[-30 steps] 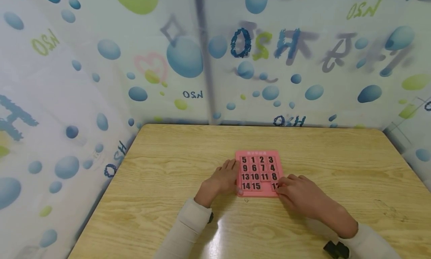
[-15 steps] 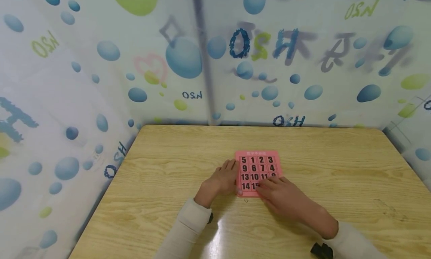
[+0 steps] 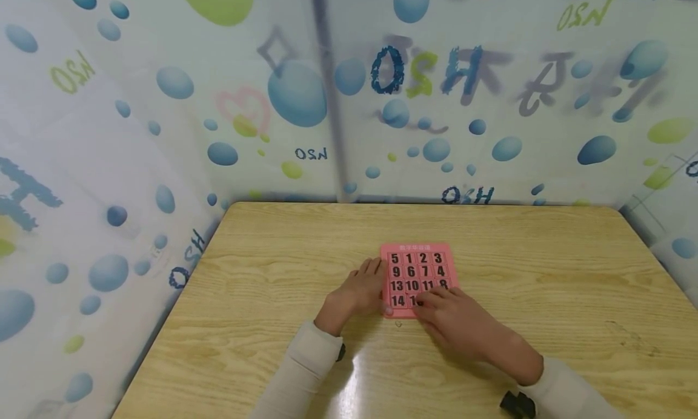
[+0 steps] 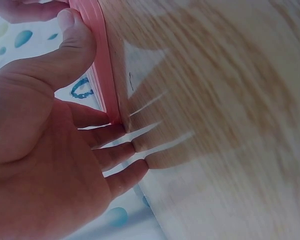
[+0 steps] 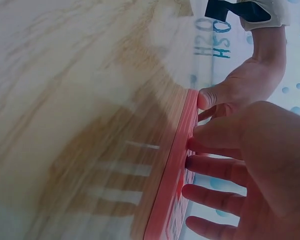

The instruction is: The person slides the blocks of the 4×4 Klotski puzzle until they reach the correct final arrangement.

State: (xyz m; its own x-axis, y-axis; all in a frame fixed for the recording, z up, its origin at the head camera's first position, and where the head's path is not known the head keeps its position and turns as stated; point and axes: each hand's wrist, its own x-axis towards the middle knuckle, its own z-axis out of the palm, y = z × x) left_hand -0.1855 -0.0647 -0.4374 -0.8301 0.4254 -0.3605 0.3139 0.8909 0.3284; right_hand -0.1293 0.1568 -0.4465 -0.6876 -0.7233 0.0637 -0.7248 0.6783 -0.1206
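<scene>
A pink sliding number puzzle [image 3: 418, 247] lies flat on the table, with black numerals on its tiles. The upper three rows read 5 1 2 3, 9 6 7 4 and 13 10 11 8. Tile 14 [image 3: 398, 301] shows at lower left; the rest of the bottom row is partly or wholly hidden by my right hand [image 3: 458, 319], whose extended fingertips touch the tiles. Along the frame's left side rests my left hand [image 3: 360, 290], its thumb against the near left corner. In the left wrist view its fingers [image 4: 121, 177] reach down beside the pink edge to the tabletop.
The wooden table [image 3: 262, 267] extends around the puzzle, and patterned wall sheeting [image 3: 349, 104] stands behind its far edge and at both sides. A dark device [image 3: 517, 404] is strapped at the right wrist.
My right hand has slid left from the puzzle's lower right corner to the middle of the bottom row. Tile 12, seen earlier, is now covered. The left hand has stayed put.
</scene>
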